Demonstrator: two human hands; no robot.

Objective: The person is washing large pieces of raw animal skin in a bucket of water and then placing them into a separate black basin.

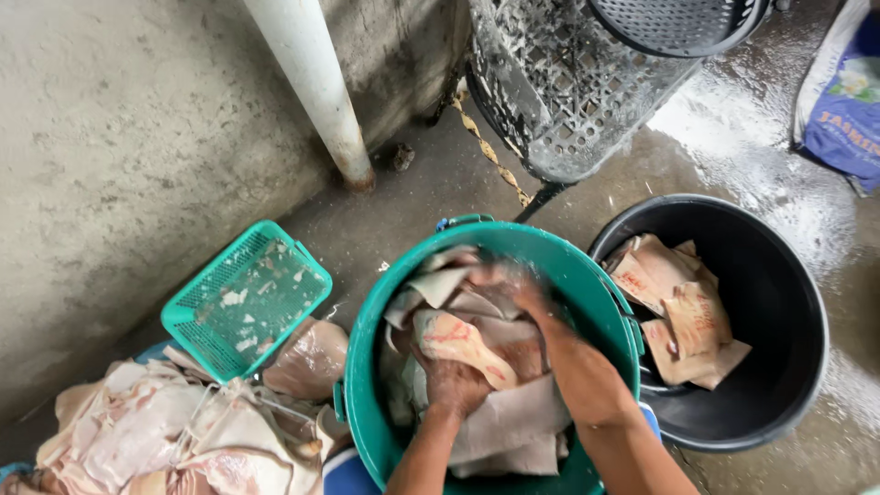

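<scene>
Wet concrete floor: your left hand (456, 383) clamps a pale skin piece (458, 341) mid-bucket, lying diagonally toward your right hand (515, 286), blurred at the green bucket (367, 403) far rim, grip unclear.

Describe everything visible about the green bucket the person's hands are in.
The green bucket is round, plastic-looking and teal, standing upright on wet concrete floor, with a blue handle mount at its far rim. It is packed with pale, limp sheets of pork skin. The left hand presses on the sheets; the right hand, motion-blurred, reaches in at the far side. The black tub sits against its right side, and a small green basket lies apart to its left.
</scene>
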